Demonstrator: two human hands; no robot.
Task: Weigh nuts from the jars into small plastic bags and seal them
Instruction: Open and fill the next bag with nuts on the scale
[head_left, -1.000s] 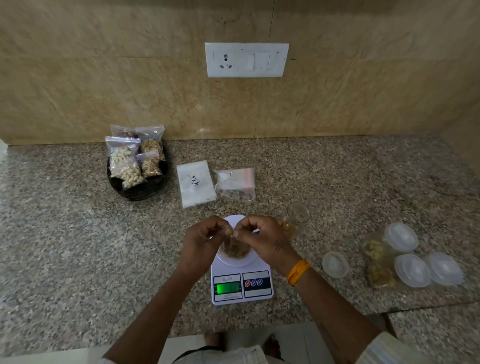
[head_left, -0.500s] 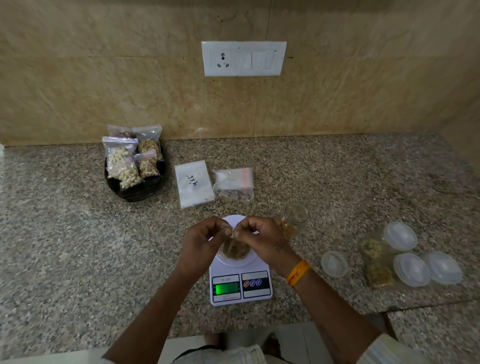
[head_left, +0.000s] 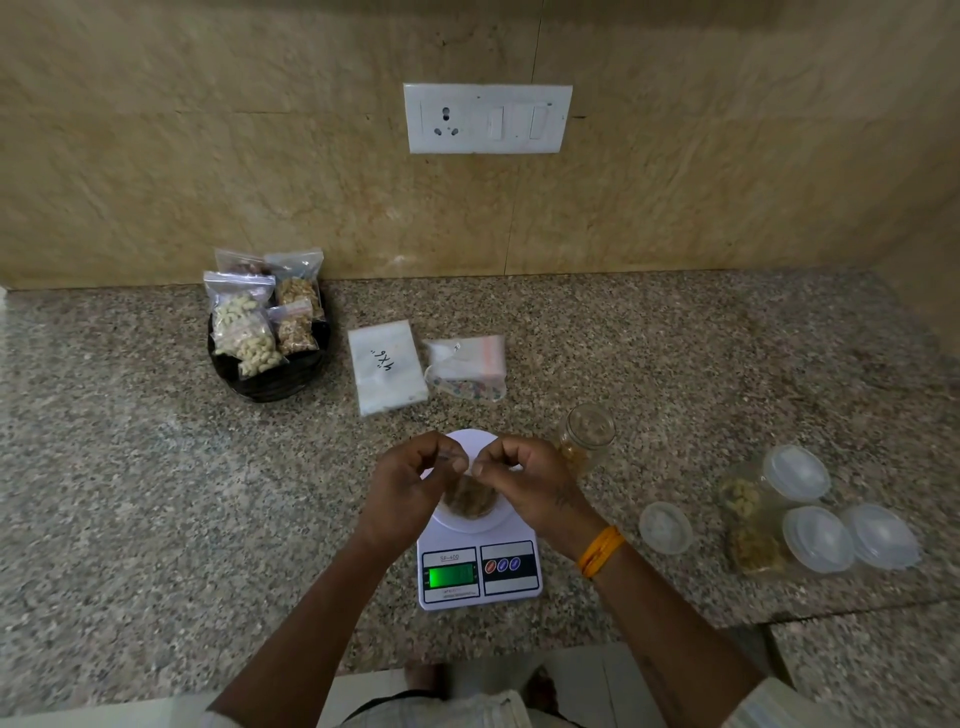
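Head view: both hands, left hand (head_left: 410, 486) and right hand (head_left: 524, 480), pinch the small bag (head_left: 470, 501) top over the scale (head_left: 478, 571), sealing nuts. Filled bags (head_left: 260, 327) in basket far left of scale; jars (head_left: 587, 434) right remain.

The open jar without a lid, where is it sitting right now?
In the head view, the open jar stands on the counter just right of the scale, beyond the right hand.
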